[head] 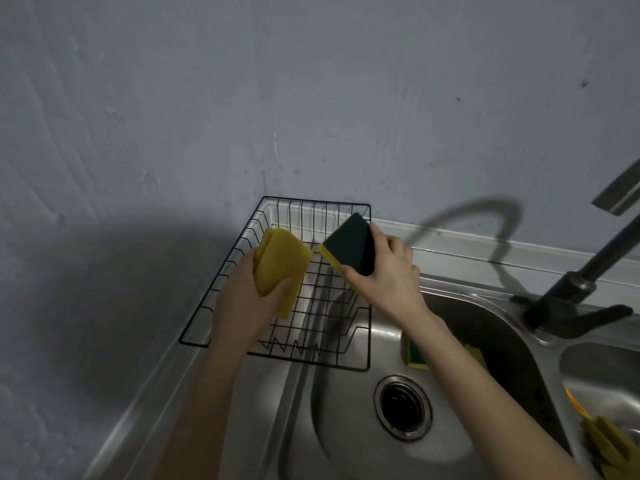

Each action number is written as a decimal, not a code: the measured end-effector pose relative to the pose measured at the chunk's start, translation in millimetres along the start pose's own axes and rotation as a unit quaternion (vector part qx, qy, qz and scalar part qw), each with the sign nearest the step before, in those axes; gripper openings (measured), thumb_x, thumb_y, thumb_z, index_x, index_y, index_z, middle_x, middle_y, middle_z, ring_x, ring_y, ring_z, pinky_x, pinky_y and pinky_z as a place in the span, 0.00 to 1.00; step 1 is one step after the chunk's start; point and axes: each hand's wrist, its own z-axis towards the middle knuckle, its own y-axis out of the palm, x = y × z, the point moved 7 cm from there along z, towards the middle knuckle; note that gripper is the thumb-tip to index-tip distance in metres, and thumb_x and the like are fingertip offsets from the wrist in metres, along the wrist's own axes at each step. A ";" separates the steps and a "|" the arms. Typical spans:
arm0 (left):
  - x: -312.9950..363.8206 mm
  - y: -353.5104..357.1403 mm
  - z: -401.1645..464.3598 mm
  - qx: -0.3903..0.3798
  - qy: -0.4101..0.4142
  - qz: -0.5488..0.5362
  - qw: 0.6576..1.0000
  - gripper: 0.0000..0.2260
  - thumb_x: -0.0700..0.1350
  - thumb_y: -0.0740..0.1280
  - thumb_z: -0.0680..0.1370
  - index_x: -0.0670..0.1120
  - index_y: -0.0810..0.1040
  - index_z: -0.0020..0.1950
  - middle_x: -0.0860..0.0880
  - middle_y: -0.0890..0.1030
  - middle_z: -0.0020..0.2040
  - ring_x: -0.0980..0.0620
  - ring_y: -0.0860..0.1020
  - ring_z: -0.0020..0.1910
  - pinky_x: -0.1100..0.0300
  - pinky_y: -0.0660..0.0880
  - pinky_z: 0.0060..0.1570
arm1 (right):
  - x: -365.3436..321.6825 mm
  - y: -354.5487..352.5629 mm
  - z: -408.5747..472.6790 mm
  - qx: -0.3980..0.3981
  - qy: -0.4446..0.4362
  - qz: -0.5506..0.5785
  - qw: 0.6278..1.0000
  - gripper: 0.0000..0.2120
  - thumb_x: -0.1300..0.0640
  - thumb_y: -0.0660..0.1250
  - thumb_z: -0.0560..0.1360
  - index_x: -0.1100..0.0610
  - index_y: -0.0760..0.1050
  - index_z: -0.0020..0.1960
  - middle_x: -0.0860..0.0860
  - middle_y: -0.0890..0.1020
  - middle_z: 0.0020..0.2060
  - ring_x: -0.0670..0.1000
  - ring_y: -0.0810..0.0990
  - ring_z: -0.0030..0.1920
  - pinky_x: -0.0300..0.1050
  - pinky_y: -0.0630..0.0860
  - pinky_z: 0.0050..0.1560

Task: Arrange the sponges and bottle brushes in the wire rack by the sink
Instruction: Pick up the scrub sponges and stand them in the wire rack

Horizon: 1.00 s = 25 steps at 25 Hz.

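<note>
- Yellow sponge [282,268] clamped in left hand [242,306], green-faced sponge [349,249] pinched by right hand [388,271] fingers, mid-frame over wire rack [277,348].
- Risk: if released tilted, sponges could be dropped past rack edge into sink [346,427].

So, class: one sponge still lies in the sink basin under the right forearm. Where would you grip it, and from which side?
Grip the sponge across its two narrow yellow edges, coming from above. It seems to lie flat with its green face up against the sink wall, so only the edges offer a pinch. The right hand must first release its green-faced sponge.
</note>
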 end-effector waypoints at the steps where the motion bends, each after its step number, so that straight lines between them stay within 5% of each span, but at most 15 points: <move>1: -5.9 0.3 6.7 -0.003 -0.004 0.003 1.000 0.30 0.50 0.68 0.72 0.47 0.60 0.70 0.43 0.71 0.64 0.42 0.72 0.59 0.46 0.73 0.57 | -4.1 6.2 12.1 -0.010 -0.006 -0.012 1.000 0.38 0.46 0.65 0.72 0.52 0.50 0.75 0.56 0.64 0.69 0.57 0.62 0.69 0.55 0.63 0.67; 5: -26.2 5.0 30.8 -0.016 -0.025 0.013 0.999 0.31 0.51 0.68 0.72 0.47 0.59 0.71 0.42 0.72 0.64 0.42 0.73 0.59 0.40 0.73 0.57 | -10.7 42.7 67.8 -0.075 -0.012 -0.061 0.995 0.38 0.47 0.66 0.72 0.52 0.51 0.75 0.57 0.64 0.70 0.59 0.62 0.69 0.56 0.63 0.67; 13: -57.2 17.7 64.6 -0.014 -0.076 -0.010 0.997 0.33 0.50 0.68 0.72 0.47 0.54 0.72 0.44 0.67 0.69 0.43 0.70 0.64 0.46 0.71 0.60 | -16.5 127.3 141.3 -0.179 -0.044 -0.126 0.975 0.39 0.48 0.67 0.72 0.52 0.50 0.75 0.59 0.64 0.69 0.61 0.63 0.68 0.57 0.66 0.67; 25: -74.8 29.3 82.5 -0.024 -0.073 0.006 0.997 0.31 0.52 0.67 0.72 0.49 0.57 0.71 0.46 0.69 0.67 0.47 0.71 0.61 0.52 0.71 0.54 | -24.2 177.3 180.3 -0.194 -0.127 -0.113 0.966 0.35 0.47 0.64 0.74 0.57 0.55 0.75 0.56 0.61 0.74 0.56 0.57 0.74 0.54 0.60 0.74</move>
